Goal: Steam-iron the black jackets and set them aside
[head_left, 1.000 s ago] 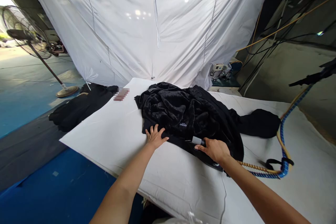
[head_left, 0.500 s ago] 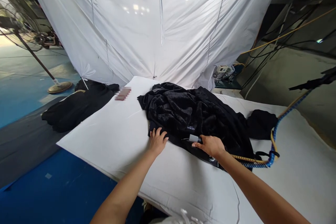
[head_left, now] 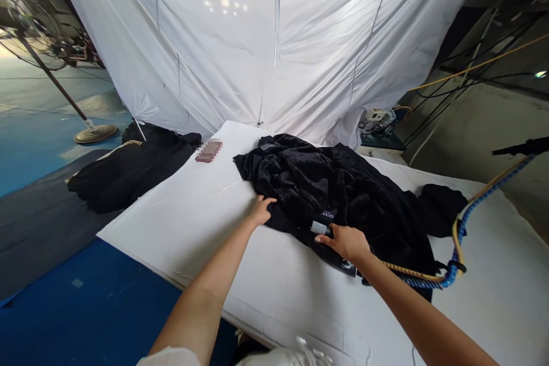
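Observation:
A crumpled black garment (head_left: 330, 189) with a small white label lies on a white padded table (head_left: 206, 223). My left hand (head_left: 261, 210) grips the garment's near left edge, fingers curled on the cloth. My right hand (head_left: 345, 241) is closed round the grey handle of an iron (head_left: 328, 240), which rests on the garment's near hem. From the iron a yellow cord and a blue hose (head_left: 454, 251) run off to the right.
Another heap of black clothing (head_left: 128, 166) lies off the table's left edge. A white sheet (head_left: 274, 40) hangs behind the table. A standing fan (head_left: 38, 40) is at the far left and a small machine (head_left: 377, 120) at the back right.
My left hand has moved up from lying flat on the hem and now grips the garment's edge. The right hand with the iron has stayed about where it was. The camera has shifted a little.

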### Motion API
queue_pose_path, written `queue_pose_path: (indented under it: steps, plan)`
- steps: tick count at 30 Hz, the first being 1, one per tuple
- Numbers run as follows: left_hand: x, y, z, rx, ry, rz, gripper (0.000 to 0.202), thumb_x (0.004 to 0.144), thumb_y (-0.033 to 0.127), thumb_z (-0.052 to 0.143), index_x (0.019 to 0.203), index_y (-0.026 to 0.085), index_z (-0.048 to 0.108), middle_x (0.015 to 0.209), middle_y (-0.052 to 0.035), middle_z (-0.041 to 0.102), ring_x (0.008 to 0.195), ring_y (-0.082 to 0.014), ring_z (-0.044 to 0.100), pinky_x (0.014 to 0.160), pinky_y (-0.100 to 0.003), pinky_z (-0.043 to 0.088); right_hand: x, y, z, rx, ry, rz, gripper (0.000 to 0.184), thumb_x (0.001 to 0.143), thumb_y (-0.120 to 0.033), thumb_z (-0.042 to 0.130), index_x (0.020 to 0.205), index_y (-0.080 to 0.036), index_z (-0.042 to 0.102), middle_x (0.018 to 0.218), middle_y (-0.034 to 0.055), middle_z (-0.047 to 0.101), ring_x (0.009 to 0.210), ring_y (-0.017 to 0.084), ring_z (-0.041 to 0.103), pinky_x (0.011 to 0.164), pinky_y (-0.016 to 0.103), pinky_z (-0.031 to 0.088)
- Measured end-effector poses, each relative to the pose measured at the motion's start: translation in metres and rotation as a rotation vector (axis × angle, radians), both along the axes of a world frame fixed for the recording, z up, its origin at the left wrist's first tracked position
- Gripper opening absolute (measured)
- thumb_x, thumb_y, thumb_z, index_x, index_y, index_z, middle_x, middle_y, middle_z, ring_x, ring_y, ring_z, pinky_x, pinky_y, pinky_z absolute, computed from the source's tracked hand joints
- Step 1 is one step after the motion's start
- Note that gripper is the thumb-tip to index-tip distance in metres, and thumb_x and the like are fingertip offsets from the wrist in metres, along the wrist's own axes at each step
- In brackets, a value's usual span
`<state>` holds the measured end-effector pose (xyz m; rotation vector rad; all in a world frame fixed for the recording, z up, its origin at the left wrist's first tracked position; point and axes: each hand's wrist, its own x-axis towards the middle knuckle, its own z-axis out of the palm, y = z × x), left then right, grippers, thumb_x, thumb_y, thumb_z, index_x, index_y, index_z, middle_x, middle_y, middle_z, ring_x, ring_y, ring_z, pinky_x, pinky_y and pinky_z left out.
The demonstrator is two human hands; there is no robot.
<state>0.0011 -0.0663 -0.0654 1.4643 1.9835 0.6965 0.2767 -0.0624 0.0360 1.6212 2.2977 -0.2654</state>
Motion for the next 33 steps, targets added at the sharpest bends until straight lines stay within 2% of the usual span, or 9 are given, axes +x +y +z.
queue_pose_path:
  steps: [4,6,14,16,19,22,25,29,33]
  plan:
    - [-0.008,0.013,-0.004,0.107,0.095,-0.312,0.071,0.067,-0.003,0.046,0.129,0.032,0.041,0.140,-0.0003,0.027,0.122,-0.0157,0.038,0.099,-0.024,0.033,-0.008,-0.003,-0.003,-0.008,-0.008,-0.005,0.071,0.069,-0.078,0.024,0.093,-0.022,0.060,0.083,0.0099,0.066,0.082,0.027,0.061,0.066,0.034,0.041]
    - [-0.014,0.017,-0.004,0.099,0.133,-0.372,0.074,0.070,-0.002,0.044,0.134,0.033,0.032,0.144,-0.0003,0.022,0.126,-0.0163,0.034,0.100,-0.025,0.032,-0.012,-0.003,-0.004,0.004,-0.016,-0.032,0.071,0.069,-0.079,0.023,0.091,-0.022,0.060,0.080,0.0093,0.066,0.081,0.027,0.061,0.066,0.035,0.041]
    - [-0.028,0.006,-0.001,-0.056,0.188,-0.279,0.085,0.073,0.014,0.056,0.139,0.037,0.007,0.147,-0.0050,0.014,0.125,-0.0227,0.036,0.097,-0.031,0.033,-0.028,0.000,-0.003,0.006,-0.003,-0.103,0.073,0.068,-0.079,0.021,0.091,-0.021,0.058,0.082,0.0100,0.066,0.080,0.028,0.061,0.065,0.036,0.043]
    - [-0.029,0.007,0.002,-0.089,0.178,-0.249,0.086,0.072,0.020,0.059,0.139,0.036,0.008,0.147,-0.0051,0.015,0.125,-0.0234,0.035,0.098,-0.033,0.032,-0.035,0.003,-0.003,0.022,-0.002,-0.126,0.073,0.069,-0.079,0.022,0.091,-0.020,0.058,0.083,0.0101,0.066,0.081,0.029,0.061,0.065,0.037,0.043]
    - [-0.028,0.017,0.005,-0.083,0.107,-0.204,0.079,0.070,0.026,0.062,0.138,0.030,0.022,0.144,-0.0054,0.024,0.127,-0.0229,0.032,0.101,-0.033,0.029,-0.048,0.006,-0.003,0.018,0.007,-0.128,0.072,0.069,-0.079,0.023,0.089,-0.020,0.059,0.083,0.0102,0.066,0.082,0.028,0.061,0.066,0.036,0.043]
    - [-0.022,0.028,0.004,-0.017,0.023,-0.126,0.068,0.071,0.016,0.056,0.135,0.026,0.032,0.141,-0.0052,0.032,0.128,-0.0192,0.031,0.104,-0.030,0.027,-0.059,0.006,-0.003,0.007,0.012,-0.108,0.071,0.068,-0.078,0.025,0.090,-0.021,0.059,0.083,0.0096,0.066,0.083,0.028,0.061,0.066,0.035,0.044]
    - [-0.018,0.030,0.000,0.039,0.002,-0.119,0.075,0.067,-0.001,0.045,0.136,0.025,0.031,0.140,-0.0034,0.032,0.128,-0.0161,0.030,0.105,-0.026,0.026,-0.067,0.002,-0.004,0.004,0.005,-0.142,0.069,0.070,-0.077,0.025,0.095,-0.022,0.057,0.082,0.0090,0.066,0.082,0.028,0.061,0.065,0.036,0.044]
    - [-0.023,0.017,0.000,0.138,-0.013,-0.228,0.089,0.061,-0.006,0.041,0.139,0.029,0.018,0.142,-0.0006,0.029,0.128,-0.0161,0.031,0.104,-0.025,0.029,-0.075,-0.004,-0.007,0.010,0.014,-0.224,0.068,0.071,-0.076,0.024,0.100,-0.022,0.055,0.083,0.0098,0.066,0.082,0.030,0.061,0.064,0.038,0.044]
    - [-0.033,0.016,0.003,0.085,-0.070,-0.199,0.098,0.060,-0.005,0.045,0.140,0.034,0.004,0.141,-0.0021,0.029,0.120,-0.0172,0.041,0.093,-0.024,0.039,-0.081,-0.004,-0.007,-0.007,0.030,-0.235,0.064,0.071,-0.075,0.027,0.097,-0.023,0.055,0.082,0.0093,0.066,0.083,0.030,0.061,0.064,0.038,0.044]
